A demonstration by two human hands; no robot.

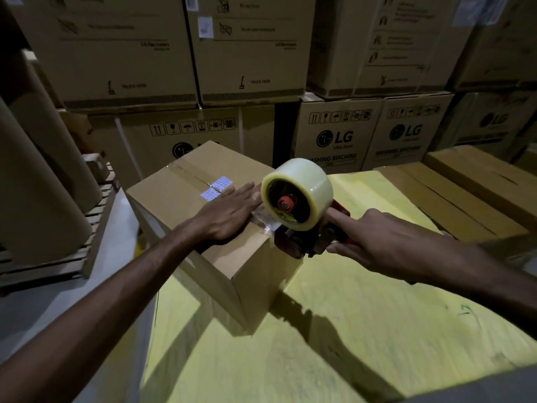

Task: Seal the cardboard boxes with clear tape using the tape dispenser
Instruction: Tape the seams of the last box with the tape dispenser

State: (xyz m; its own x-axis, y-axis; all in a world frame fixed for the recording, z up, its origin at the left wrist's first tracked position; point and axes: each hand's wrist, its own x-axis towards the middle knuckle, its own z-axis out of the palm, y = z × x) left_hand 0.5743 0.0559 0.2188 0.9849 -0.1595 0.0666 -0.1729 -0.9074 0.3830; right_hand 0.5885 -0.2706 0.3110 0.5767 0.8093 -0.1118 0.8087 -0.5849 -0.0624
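Note:
A small brown cardboard box (186,199) stands on the yellow table (334,330), its top flaps closed, with tape and two pale stickers along the centre seam. My left hand (232,210) lies flat on the box top near its right end, fingers straight. My right hand (386,239) grips the handle of the red tape dispenser (299,242), index finger stretched along it. The dispenser's clear tape roll (302,187) sits at the box's near right edge. A strip of clear tape (263,219) runs from the dispenser onto the box top beside my left fingers.
Large printed cartons (337,141) are stacked in a wall behind the table. Flat brown boxes (465,193) lie at the table's right back. Big brown paper rolls (37,181) rest on a wooden pallet (96,216) at the left, with grey floor below.

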